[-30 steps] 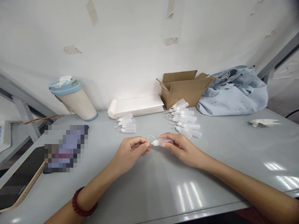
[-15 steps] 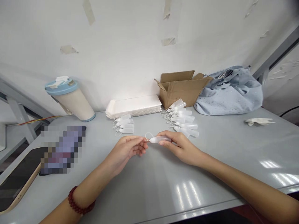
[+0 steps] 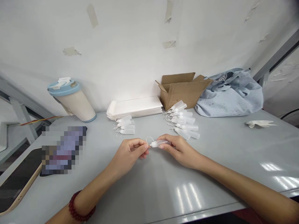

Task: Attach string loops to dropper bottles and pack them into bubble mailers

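In my right hand [image 3: 179, 149], fingers closed around its body, lies a small translucent squeeze dropper bottle [image 3: 161, 142], held sideways with its nozzle to the left. A thin white strap [image 3: 149, 139] loops from the bottle's neck to my left fingertips. My left hand [image 3: 133, 152] pinches the strap's cap end at the nozzle tip; the fingers hide the cap itself. Beyond my left hand lies a small group of similar bottles [image 3: 127, 127]. A larger pile of bottles [image 3: 184, 120] sits beyond my right hand.
Behind the bottles are a stack of white envelopes [image 3: 137, 107], an open cardboard box [image 3: 184, 93] and a pale blue cloth bag [image 3: 230, 99]. At left stand a tumbler [image 3: 77, 102], a phone [image 3: 20, 177] and a pixelated item [image 3: 64, 152]. Crumpled tissue [image 3: 259, 123] lies right on the grey table [image 3: 210, 193].
My left fingers have closed into a tighter pinch at the nozzle tip. The bottle stays in my right hand. The whole view has shifted slightly.
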Demonstrator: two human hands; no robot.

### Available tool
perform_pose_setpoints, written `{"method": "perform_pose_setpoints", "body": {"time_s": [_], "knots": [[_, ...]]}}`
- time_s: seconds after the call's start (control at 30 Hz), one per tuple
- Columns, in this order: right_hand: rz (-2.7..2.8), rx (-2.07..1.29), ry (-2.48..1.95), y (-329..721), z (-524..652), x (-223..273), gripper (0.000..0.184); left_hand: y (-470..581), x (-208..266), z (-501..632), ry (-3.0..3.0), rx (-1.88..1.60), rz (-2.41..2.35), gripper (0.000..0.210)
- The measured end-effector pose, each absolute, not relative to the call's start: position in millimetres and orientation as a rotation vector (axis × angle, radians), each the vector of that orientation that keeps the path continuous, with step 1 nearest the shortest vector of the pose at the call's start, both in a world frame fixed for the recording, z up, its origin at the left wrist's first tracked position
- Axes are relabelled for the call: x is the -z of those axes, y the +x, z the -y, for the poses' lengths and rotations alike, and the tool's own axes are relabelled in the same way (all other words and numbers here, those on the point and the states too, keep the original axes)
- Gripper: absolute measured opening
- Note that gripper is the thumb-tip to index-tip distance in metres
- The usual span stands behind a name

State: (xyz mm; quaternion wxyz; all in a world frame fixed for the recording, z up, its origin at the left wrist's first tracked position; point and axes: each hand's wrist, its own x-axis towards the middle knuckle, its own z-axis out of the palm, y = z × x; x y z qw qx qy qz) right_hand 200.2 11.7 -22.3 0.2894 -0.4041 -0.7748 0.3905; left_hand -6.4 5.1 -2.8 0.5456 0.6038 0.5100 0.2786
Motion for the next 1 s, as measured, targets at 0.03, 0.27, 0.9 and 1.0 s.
{"method": "perform_pose_setpoints", "body": {"time_s": [0.03,0.27,0.9,1.0], "knots": [[2.075,-1.028,-1.069,200.2,-11.9,22.7,0.024,-6.2,3.1,-4.9,1.435,-0.655,-1.213,0.023],[2.124,-0.949,-1.063,200.6,-11.6,24.6,0.023,-7.2,3.2,-6.5,1.441,-0.640,-1.192,0.023],[2.190,-0.246,-1.458,230.3,-33.0,8.1,0.016,-81.1,-3.9,-60.8,1.381,-0.851,-1.682,0.022],[2.300,-0.165,-1.646,230.7,-33.1,2.2,0.015,-81.0,1.1,-63.0,1.442,-0.800,-1.766,0.023]]}}
